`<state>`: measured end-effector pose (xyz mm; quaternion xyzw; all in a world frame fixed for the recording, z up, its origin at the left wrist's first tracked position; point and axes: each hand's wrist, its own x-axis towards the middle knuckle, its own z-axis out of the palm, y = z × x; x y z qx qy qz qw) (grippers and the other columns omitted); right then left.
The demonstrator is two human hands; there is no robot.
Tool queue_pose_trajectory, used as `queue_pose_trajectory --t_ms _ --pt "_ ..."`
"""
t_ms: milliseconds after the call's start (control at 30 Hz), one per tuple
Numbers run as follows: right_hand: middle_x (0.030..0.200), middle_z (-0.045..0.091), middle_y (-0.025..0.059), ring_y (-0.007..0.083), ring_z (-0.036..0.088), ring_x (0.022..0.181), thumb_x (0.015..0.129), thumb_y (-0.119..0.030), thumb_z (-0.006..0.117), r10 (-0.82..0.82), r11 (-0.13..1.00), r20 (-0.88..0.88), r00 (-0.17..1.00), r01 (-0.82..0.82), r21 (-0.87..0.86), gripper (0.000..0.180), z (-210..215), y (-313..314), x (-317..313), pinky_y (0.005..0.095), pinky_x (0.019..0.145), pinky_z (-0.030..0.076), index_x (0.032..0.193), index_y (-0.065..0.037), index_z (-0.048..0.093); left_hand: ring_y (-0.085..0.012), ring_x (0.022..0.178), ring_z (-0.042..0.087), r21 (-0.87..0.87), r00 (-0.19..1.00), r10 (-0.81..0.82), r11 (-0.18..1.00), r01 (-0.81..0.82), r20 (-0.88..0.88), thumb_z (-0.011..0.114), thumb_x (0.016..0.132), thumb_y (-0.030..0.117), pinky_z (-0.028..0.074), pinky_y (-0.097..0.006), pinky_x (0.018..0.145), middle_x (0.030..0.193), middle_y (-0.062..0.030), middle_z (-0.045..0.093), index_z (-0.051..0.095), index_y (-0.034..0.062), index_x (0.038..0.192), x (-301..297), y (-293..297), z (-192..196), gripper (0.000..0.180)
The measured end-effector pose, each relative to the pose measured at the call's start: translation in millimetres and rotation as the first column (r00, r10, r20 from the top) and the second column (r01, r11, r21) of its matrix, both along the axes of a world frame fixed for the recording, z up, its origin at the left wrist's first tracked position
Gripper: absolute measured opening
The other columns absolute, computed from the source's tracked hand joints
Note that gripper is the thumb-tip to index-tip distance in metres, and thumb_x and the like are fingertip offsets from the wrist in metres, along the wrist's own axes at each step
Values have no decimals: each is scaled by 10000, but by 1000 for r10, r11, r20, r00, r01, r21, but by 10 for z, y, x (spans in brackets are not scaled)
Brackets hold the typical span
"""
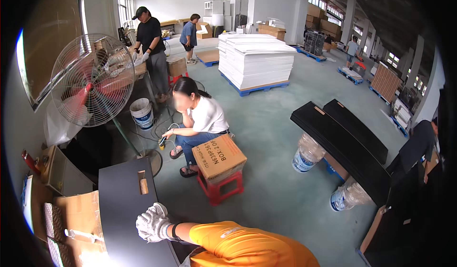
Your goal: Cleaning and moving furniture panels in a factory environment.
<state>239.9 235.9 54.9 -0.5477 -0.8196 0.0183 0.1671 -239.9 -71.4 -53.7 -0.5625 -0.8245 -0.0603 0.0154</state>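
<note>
My right hand (pixel 153 223) wears a white knitted glove, with a dark band at the wrist and an orange sleeve behind it. It lies over the right edge of a dark grey panel (pixel 121 214) that has a small rectangular cut-out near its far end. The fingers are curled in; whatever may be inside them is hidden. Left of the panel is brown cardboard (pixel 78 207) with a white tube-like item (pixel 83 236) on it. My left hand does not appear.
A caged fan (pixel 90 81) stands at left. Ahead, a person (pixel 202 114) sits beside a carton (pixel 220 157) on a red stool (pixel 221 188). Black panels (pixel 342 148) rest on wrapped buckets (pixel 304 160) at right. White sheets (pixel 257 60) are stacked on a blue pallet farther off.
</note>
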Motion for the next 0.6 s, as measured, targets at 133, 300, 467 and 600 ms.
queue_pose_trajectory --t_ms 133,300,467,600 --pt "905 532 55 228 547 869 624 -394 652 -14 997 -80 997 20 77 390 11 -15 6 410 759 412 900 -127 585 -445 1017 530 0 999 -39 999 39 -9 595 770 339 405 -516 921 1062 -243 606 619 1 1021 -17 134 26 421" --pt "895 537 62 237 548 853 646 -401 640 -19 999 -53 998 20 26 375 203 -76 23 412 756 413 894 -123 597 -447 1019 529 2 998 -59 998 59 -16 594 772 343 405 -516 923 1065 -245 606 619 -1 1025 -15 236 -4 427" --pt "876 537 55 227 544 819 694 -395 607 12 992 -32 999 -8 126 314 13 -4 22 408 763 413 879 -141 609 -449 1021 527 17 998 -48 999 49 -27 592 774 346 404 -517 925 1068 -246 606 619 -3 1029 -21 248 -72 434" --pt "912 543 64 256 565 876 704 -385 612 -5 996 -84 996 13 86 315 42 -12 20 452 797 403 918 -156 583 -451 1023 526 27 999 -12 1000 13 -46 591 775 349 403 -517 927 1071 -247 605 618 -5 1032 -75 56 -158 439"
